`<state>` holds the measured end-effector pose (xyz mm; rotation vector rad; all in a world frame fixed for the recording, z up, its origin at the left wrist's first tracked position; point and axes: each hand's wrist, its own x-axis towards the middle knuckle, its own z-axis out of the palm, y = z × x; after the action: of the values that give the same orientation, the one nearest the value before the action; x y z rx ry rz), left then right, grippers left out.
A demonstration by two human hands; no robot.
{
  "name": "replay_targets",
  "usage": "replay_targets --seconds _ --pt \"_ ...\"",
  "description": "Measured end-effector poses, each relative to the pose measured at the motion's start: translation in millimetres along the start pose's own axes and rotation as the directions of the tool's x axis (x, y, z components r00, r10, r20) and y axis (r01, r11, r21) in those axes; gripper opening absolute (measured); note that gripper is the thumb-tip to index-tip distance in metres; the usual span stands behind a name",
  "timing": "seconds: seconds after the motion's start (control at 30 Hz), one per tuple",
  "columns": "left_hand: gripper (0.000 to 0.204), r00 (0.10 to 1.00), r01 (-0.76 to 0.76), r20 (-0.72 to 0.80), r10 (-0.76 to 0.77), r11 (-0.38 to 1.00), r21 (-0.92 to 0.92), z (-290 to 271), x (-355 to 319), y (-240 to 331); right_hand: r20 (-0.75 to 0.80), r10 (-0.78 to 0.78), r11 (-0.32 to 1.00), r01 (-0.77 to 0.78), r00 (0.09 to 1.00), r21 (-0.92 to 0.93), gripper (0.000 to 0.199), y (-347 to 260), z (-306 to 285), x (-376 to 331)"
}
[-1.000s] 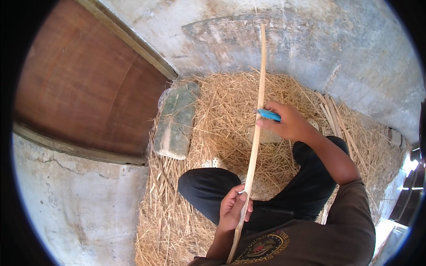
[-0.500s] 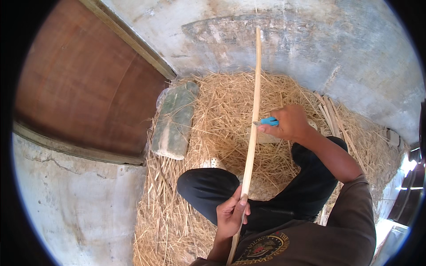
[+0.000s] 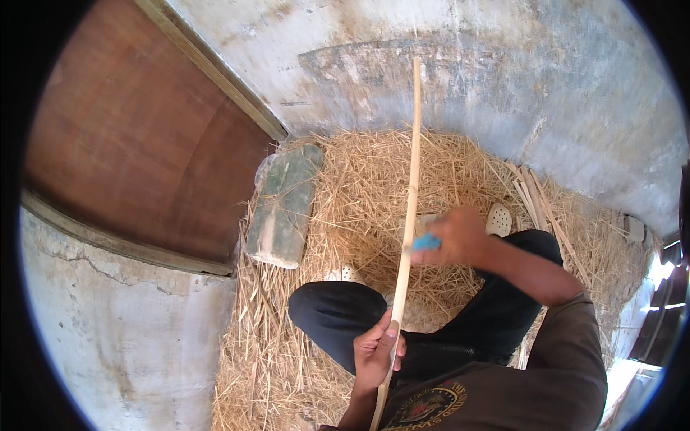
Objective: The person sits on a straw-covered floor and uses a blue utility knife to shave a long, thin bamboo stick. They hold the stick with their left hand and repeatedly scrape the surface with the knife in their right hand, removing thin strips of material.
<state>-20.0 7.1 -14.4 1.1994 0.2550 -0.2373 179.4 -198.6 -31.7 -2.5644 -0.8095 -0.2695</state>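
A long, pale bamboo strip (image 3: 412,179) rises from my lap toward the wall, slightly bowed. Low on it, my left hand (image 3: 374,353) is closed round the strip, thumb on top. My right hand (image 3: 461,235), smeared by motion, grips a blue-handled utility knife (image 3: 426,242). The knife's tip meets the strip's right edge about midway along; the blade itself is too blurred to make out. Below the strip are my bent legs in dark trousers (image 3: 338,316).
Straw (image 3: 374,172) covers the floor. A worn grey-green block (image 3: 284,205) lies at left by a brown door panel (image 3: 144,136). Pale perforated clogs (image 3: 499,220) are near my knees. Loose strips (image 3: 532,195) rest at right. A stained wall (image 3: 489,79) stands ahead.
My right hand has drawn the utility knife down along the strip, nearer to my left hand. The left hand keeps its hold. The whole view has shifted slightly.
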Motion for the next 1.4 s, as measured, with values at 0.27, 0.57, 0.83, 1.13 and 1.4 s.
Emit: replay_targets --seconds 0.27,0.57,0.83,1.13,1.4 --pt "0.041 0.999 0.044 -0.003 -0.044 0.994 0.103 2 -12 3 -0.114 0.08 0.997 -0.081 0.99 -0.012 0.068 43 -1 19" --pt "0.04 0.991 0.068 0.105 -0.084 0.987 0.146 3 -37 -9 -0.183 0.526 0.844 -0.536 0.83 -0.006 0.07 146 -39 50" --pt "0.041 0.997 -0.011 0.077 0.011 1.0 -0.004 -2 4 0 -0.102 0.045 0.995 -0.035 0.994 0.094 0.059 40 -29 4" --pt "0.041 0.997 -0.005 0.083 0.005 1.0 -0.003 3 4 -2 -0.036 0.142 0.986 -0.139 0.989 0.093 0.072 31 -16 11" --pt "0.04 1.0 0.005 0.003 -0.006 0.993 0.114 8 -1 9 -0.016 -0.039 0.996 0.04 0.999 0.077 0.065 18 -17 7"
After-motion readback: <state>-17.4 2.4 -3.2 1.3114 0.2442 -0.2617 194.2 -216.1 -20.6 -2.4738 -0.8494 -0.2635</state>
